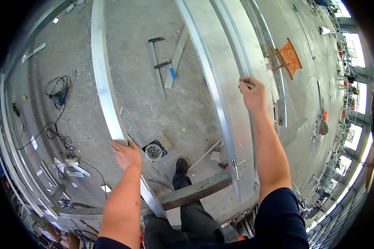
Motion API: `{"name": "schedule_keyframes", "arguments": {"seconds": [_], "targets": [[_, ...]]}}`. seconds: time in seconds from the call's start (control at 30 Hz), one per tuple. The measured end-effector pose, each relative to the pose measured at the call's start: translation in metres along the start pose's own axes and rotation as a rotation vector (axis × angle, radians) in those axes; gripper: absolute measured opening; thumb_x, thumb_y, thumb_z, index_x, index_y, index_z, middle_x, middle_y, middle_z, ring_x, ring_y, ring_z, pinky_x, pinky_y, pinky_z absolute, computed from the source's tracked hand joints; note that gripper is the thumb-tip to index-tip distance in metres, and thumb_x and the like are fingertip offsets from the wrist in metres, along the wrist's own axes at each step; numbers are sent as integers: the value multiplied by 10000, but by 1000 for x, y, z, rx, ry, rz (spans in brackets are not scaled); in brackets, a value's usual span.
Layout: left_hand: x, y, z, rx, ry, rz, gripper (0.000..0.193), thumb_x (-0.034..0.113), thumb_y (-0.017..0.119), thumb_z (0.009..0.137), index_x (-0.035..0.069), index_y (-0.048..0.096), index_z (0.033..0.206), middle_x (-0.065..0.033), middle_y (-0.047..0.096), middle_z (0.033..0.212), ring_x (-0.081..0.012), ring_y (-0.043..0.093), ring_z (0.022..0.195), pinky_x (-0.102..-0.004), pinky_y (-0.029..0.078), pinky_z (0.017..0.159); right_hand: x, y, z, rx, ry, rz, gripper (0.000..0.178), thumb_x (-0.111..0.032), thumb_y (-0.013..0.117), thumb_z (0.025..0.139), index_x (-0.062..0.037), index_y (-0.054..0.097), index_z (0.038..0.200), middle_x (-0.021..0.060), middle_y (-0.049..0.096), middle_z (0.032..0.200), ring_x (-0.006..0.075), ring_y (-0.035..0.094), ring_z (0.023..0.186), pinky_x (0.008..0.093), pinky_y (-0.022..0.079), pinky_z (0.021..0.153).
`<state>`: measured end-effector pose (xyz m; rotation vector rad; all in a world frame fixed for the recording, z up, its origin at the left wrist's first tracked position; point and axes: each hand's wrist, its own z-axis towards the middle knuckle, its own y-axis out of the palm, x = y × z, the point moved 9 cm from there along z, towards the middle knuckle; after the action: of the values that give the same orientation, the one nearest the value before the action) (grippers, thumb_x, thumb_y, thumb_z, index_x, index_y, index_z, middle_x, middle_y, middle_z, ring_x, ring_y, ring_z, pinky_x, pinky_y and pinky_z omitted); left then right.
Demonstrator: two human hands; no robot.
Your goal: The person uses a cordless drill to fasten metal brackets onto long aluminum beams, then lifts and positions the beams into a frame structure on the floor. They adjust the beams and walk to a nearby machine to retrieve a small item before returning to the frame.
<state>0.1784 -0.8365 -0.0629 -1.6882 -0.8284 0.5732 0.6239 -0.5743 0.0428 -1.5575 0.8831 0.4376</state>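
Note:
My left hand (128, 154) grips a long silvery metal bar (102, 74), its fingers closed over the bar's edges near my end. The bar runs away from me and crosses a dark steel beam (195, 191) close to my legs. My right hand (254, 97) is closed in a pinch around a short dark pen-like stick (249, 84). That hand is over a wide silvery metal profile (226, 74) with ribbed strips; whether the stick's tip touches it I cannot tell. A small metal latch-like piece (234, 169) lies on the profile's near end.
On the floor between the bars lie an F-clamp (156, 68) with a blue handle and a tub of small fasteners (153, 152). A corded power tool (60, 96) and offcuts (72, 166) are at left. An orange stool (289, 58) stands at right.

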Motion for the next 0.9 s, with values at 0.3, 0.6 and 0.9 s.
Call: {"name": "schedule_keyframes", "arguments": {"seconds": [0.3,0.6,0.9], "targets": [[-1,0,-1,40,27,-5,702,319,570,894,-84,281,1390,-292,446,1328,-440,594,1072,-502,528,853,28,-1,-49,108,18,-13,172,-121,640,879,9,697,976,94,713,804,120,642,712,261,492,663],[1,-2,0,18,20,-20,700,325,566,894,-82,285,1389,-272,449,1329,-436,600,1063,-500,527,853,27,-3,-60,75,-54,1,187,-131,634,862,15,697,961,136,705,779,179,661,675,296,505,651],[3,-2,0,-2,14,-11,727,336,568,891,-88,273,1402,-274,446,1336,-426,578,1111,-491,514,889,33,-15,-58,72,-82,-160,177,-101,617,844,18,689,953,163,698,786,240,685,704,311,522,674]]}}
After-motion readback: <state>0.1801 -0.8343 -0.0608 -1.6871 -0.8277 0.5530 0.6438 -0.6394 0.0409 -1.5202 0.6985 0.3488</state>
